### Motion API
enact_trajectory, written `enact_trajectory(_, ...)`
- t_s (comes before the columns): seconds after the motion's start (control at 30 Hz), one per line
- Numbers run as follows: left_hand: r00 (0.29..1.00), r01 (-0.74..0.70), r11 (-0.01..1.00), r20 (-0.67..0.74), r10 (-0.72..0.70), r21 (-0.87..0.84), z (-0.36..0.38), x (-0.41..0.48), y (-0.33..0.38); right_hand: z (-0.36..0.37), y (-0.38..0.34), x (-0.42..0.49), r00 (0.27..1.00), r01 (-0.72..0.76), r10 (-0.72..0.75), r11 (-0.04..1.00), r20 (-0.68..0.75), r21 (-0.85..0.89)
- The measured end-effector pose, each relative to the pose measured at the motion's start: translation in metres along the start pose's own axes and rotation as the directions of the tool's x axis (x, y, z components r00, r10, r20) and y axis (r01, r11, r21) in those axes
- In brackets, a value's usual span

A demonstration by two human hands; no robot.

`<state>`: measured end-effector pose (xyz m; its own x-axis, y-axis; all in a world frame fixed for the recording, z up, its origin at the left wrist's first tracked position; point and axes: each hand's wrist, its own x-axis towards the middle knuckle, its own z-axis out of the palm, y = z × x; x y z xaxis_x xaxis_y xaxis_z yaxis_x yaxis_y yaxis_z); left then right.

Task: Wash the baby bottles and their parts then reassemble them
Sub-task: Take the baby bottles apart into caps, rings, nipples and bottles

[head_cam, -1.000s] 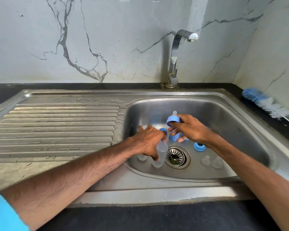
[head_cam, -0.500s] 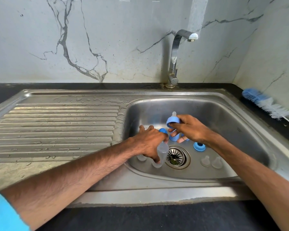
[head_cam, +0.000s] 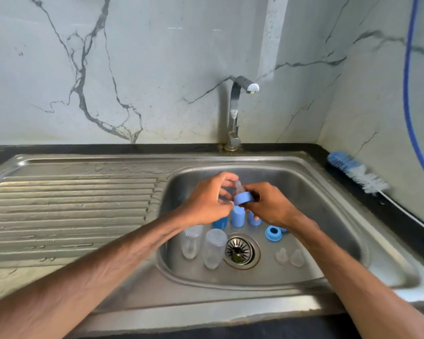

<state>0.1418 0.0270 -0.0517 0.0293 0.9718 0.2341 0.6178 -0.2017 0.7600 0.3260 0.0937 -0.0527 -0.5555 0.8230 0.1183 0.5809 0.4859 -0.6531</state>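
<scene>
1. Two hands meet over the sink basin (head_cam: 328, 204), in front of the faucet (head_cam: 235, 113).
2. The right hand (head_cam: 267, 206) pinches a blue collar (head_cam: 242, 198) between its thumb and curled fingers, holding it above the basin floor. A clear nipple (head_cam: 239, 185) stands up through the collar, tilted slightly left.
3. The left hand (head_cam: 206, 204) is curled just beside that nipple, with the index finger arched over the tip and the thumb lower down. Motion blur hides the contact, so I cannot tell whether it has hold of anything.
4. Three blue caps (head_cam: 238, 217) stand close together on the basin floor beneath the hands, partly hidden by them.
5. Two clear bottles (head_cam: 214, 248) stand upright side by side, just left of the drain strainer (head_cam: 241, 250).
6. Right of the strainer, a second collar (head_cam: 273, 233) lies flat. Two loose nipples (head_cam: 281, 256) sit nearer the front wall.
7. A bottle brush (head_cam: 355, 172) lies on the dark counter (head_cam: 389, 216) at the right, and a blue hose (head_cam: 406, 94) hangs down the wall.
8. The ribbed drainboard (head_cam: 71, 204) on the left is wet.
</scene>
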Motion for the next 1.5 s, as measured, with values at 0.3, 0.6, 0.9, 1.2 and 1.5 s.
enact_trajectory(0.3,0.99,0.051,0.908,-0.102,-0.102,-0.415,0.032,0.011,0.03,-0.041,0.02,-0.009,0.99,-0.042,0.091,0.913,-0.103,0.406)
enact_trajectory(0.6,0.987,0.106,0.775,-0.03,-0.159,-0.623,0.02,0.007,0.024,-0.042,0.001,-0.016,0.989,-0.129,0.146,0.813,0.014,0.568)
enact_trajectory(0.9,0.988,0.067,0.693,-0.049,-0.146,-0.718,0.008,0.003,0.024,-0.041,-0.003,-0.018,0.993,-0.098,0.115,0.599,0.035,0.794)
enact_trajectory(1.2,0.963,0.125,0.747,-0.1,-0.249,-0.653,0.013,0.004,0.021,-0.029,-0.006,-0.024,0.994,0.08,-0.016,0.784,-0.108,0.616)
enact_trajectory(1.5,0.92,0.225,0.586,-0.028,-0.39,-0.778,0.022,0.008,0.025,-0.018,-0.009,-0.023,0.952,0.152,-0.01,0.883,-0.305,0.444)
